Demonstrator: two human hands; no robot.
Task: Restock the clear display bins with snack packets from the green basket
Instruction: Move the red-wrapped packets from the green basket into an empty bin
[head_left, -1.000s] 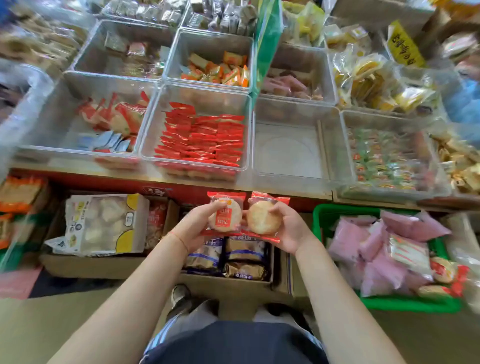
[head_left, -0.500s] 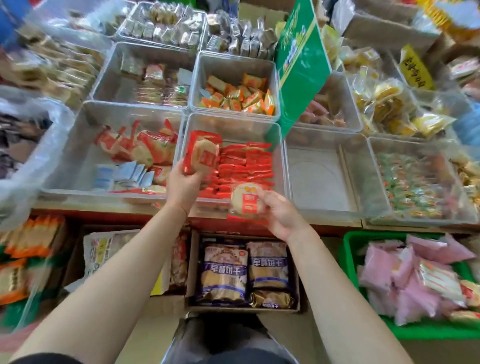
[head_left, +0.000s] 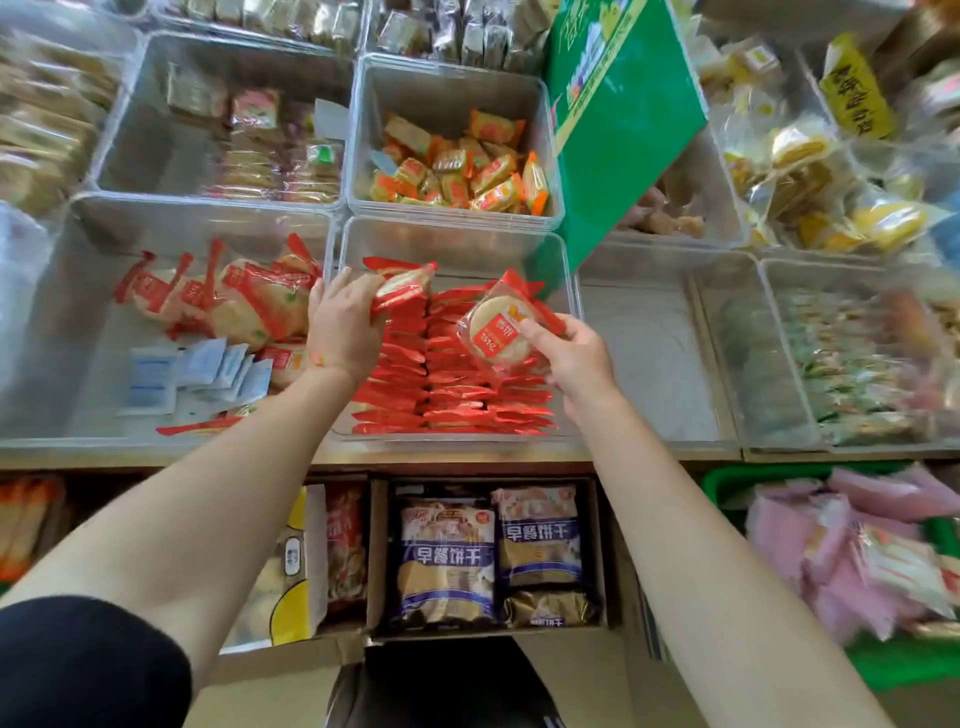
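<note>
Left hand (head_left: 340, 332): I see it clenched on one red-edged rice cracker packet (head_left: 402, 285), held edge-on, thumb hidden behind the wrapper.
Right hand (head_left: 574, 358): fingers pinch a second round cracker packet (head_left: 501, 325), tilted, its pale disc and red label facing me.
Packets in hand: I count two, one per hand, both glossy clear film with red crimped ends.
Centre bin (head_left: 457, 244): clear hard plastic, square with rounded corners; both packets hover over it, just past my fingertips.
Stacked packets (head_left: 452, 384): two neat rows of red crimped edges directly under the fingers; too many and too tight for me to count.
Left bin (head_left: 67, 312): left of the left knuckles; loose larger red-striped cracker packs and several small pale blue sachets, number unclear.
Empty-looking bin (head_left: 654, 353): right of the right hand, clear walls, only a bare floor visible.
Orange snack bin (head_left: 457, 166): beyond the fingertips, a heap of small orange pillow packs.
Green sign (head_left: 618, 119): a flat card tilted, above the right hand.
Green basket (head_left: 883, 660): plastic, well to the right of the right forearm, holding blurred pink packets (head_left: 841, 545).
Cardboard box (head_left: 488, 556): between the forearms, holding three blue-banded biscuit bags.
</note>
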